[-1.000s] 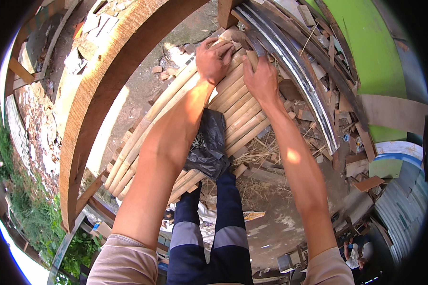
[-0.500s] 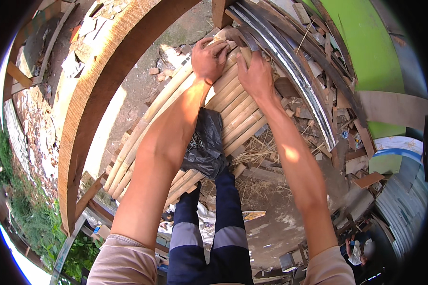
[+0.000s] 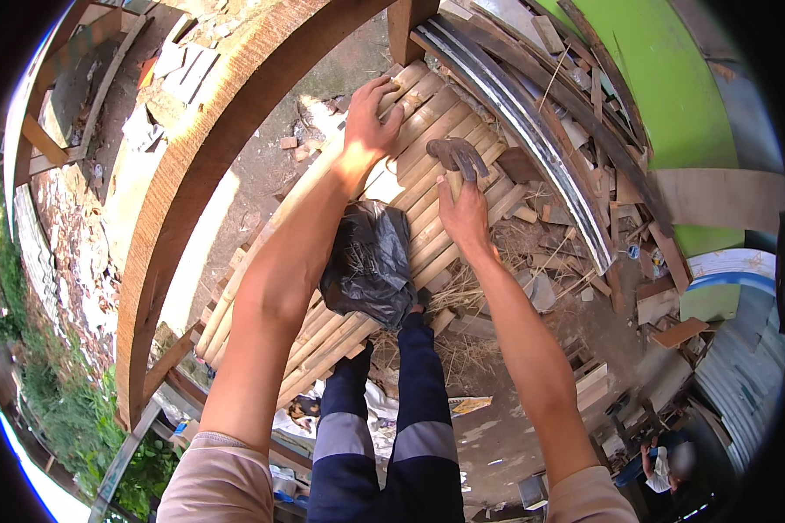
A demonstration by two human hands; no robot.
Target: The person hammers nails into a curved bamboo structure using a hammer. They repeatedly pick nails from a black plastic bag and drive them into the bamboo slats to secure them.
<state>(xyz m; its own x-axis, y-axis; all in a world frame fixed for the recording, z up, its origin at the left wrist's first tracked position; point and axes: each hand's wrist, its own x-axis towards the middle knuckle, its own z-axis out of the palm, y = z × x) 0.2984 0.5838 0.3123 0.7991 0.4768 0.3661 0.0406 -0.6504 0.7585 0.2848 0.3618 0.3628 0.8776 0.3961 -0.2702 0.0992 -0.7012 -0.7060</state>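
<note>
My right hand [image 3: 465, 213] grips a claw hammer [image 3: 459, 158] by its handle, head up, over a platform of bamboo slats [image 3: 427, 213]. Toward the far end of the slats rests my left hand [image 3: 372, 119], thumb and fingers apart, touching the bamboo; nothing shows held in it. Between my forearms a black plastic bag [image 3: 371, 270] lies on the slats. Thin shiny pieces that look like nails show inside it.
A thick curved-looking wooden beam [image 3: 183, 166] arches across the left and top, joined to a post [image 3: 403, 35]. Scrap boards and a metal-edged strip [image 3: 532, 122] lie at right, before a green panel [image 3: 672, 78]. Another person [image 3: 661, 466] is at lower right.
My right hand has drawn back toward me and to the right with the hammer, whose head now stands over the slats. My left hand has shifted slightly left, its fingers spreading.
</note>
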